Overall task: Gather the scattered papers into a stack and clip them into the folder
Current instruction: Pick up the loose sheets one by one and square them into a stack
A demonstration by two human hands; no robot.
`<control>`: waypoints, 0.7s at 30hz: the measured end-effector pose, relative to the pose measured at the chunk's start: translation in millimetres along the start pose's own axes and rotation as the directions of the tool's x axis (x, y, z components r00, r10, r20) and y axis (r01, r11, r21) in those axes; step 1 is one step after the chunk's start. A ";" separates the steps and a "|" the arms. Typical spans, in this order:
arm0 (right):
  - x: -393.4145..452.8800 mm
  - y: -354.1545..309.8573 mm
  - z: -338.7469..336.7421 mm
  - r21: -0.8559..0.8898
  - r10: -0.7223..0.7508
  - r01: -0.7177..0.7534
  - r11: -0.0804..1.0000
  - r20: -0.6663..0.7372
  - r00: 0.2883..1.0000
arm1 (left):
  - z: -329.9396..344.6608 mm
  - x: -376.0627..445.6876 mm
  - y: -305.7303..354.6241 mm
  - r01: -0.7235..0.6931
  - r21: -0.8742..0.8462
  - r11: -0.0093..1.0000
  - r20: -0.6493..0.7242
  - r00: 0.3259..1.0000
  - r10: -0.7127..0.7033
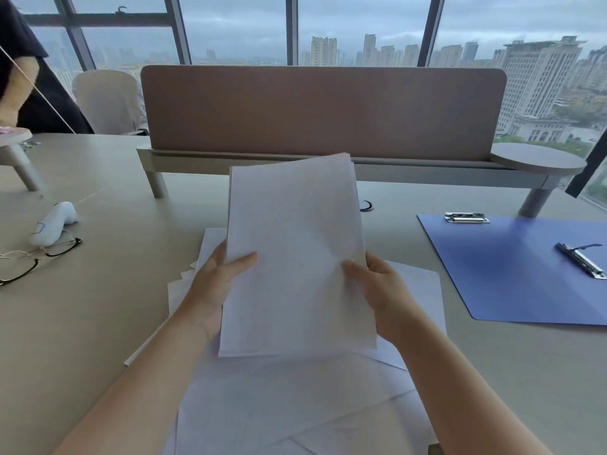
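A stack of white papers (295,251) is held upright in front of me, above the desk. My left hand (216,284) grips its left edge, thumb across the front. My right hand (377,290) grips its right edge the same way. More loose white sheets (279,405) lie spread on the desk under the stack and toward me. An open blue folder (512,270) lies flat at the right, with a metal clip (466,218) at its top edge and a second metal clamp (581,260) on its right part.
A brown divider panel (322,110) stands across the back of the beige desk (98,307). Black glasses (36,261) and a white handheld device (52,223) lie at the left. A person in dark clothes (26,67) stands at the far left, beside a chair (108,100).
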State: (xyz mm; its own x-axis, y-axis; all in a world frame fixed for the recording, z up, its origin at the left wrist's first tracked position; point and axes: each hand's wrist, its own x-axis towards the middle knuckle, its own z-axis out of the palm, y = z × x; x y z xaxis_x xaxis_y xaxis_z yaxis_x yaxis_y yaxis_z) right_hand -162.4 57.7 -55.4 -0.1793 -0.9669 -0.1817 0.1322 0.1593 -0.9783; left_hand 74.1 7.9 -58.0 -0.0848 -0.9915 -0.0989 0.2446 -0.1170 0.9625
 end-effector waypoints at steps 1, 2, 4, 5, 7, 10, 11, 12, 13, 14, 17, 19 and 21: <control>0.5 -0.2 0.4 -0.009 -0.015 0.015 1.000 0.003 1.000 | -0.6 -0.9 1.5 0.129 -0.078 0.989 0.032 0.991 -0.127; 0.3 -0.5 1.0 -0.015 -0.026 0.026 1.000 0.009 1.000 | -1.4 -2.9 2.1 0.223 -0.094 0.970 0.066 0.974 -0.218; 1.6 1.2 0.1 -0.074 -0.060 0.062 0.995 0.020 0.998 | -5.6 -0.4 -0.6 0.242 -0.002 0.970 0.070 0.968 -0.241; 2.2 1.8 -0.8 -0.124 -0.091 0.092 0.988 0.018 0.996 | -5.7 2.0 -2.9 0.218 0.031 0.976 0.033 0.975 -0.218; 7.8 3.0 -6.6 -0.320 -0.196 0.178 0.930 -0.025 0.980 | -10.0 10.1 -6.8 0.178 -0.043 0.983 -0.061 0.982 -0.181; 23.6 7.4 -21.9 -0.642 -0.287 0.155 0.750 -0.105 0.952 | -19.3 18.5 -8.8 0.158 -0.254 0.954 -0.050 0.983 -0.176; 26.9 9.4 -26.5 -0.742 -0.266 0.081 0.666 -0.134 0.955 | -22.9 19.1 -9.8 0.192 -0.355 0.915 0.008 0.979 -0.203; 29.5 12.3 -30.7 -0.829 -0.243 0.021 0.559 -0.140 0.960 | -26.1 17.9 -9.7 0.242 -0.476 0.845 0.087 0.970 -0.228; 30.6 14.5 -33.8 -0.895 -0.217 -0.020 0.446 -0.130 0.967 | -31.0 19.2 -12.6 0.286 -0.564 0.775 0.176 0.958 -0.225; 30.5 15.2 -35.5 -0.931 -0.206 -0.030 0.363 -0.112 0.972 | -34.5 20.1 -15.1 0.327 -0.624 0.710 0.263 0.943 -0.204; 30.8 8.7 -34.6 -0.969 -0.146 -0.035 0.246 -0.072 0.987 | -42.3 24.7 -24.3 0.344 -0.709 0.615 0.348 0.930 -0.119; 35.2 2.5 -32.8 -0.984 -0.085 -0.052 0.172 -0.067 0.994 | -39.8 24.1 -24.5 0.321 -0.714 0.622 0.322 0.940 -0.115; 38.0 -5.5 -29.7 -0.993 -0.020 -0.054 0.107 -0.056 0.998 | -37.2 22.8 -22.5 0.290 -0.710 0.641 0.288 0.951 -0.112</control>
State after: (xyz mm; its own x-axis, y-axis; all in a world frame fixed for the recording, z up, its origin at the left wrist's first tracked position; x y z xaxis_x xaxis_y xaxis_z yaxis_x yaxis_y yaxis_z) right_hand -198.9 26.0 -59.9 -0.2365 -0.9571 -0.1676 -0.9441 0.2672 -0.1932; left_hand 102.6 -14.2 -91.3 -0.3860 -0.9134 -0.1290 0.8182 -0.4036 0.4094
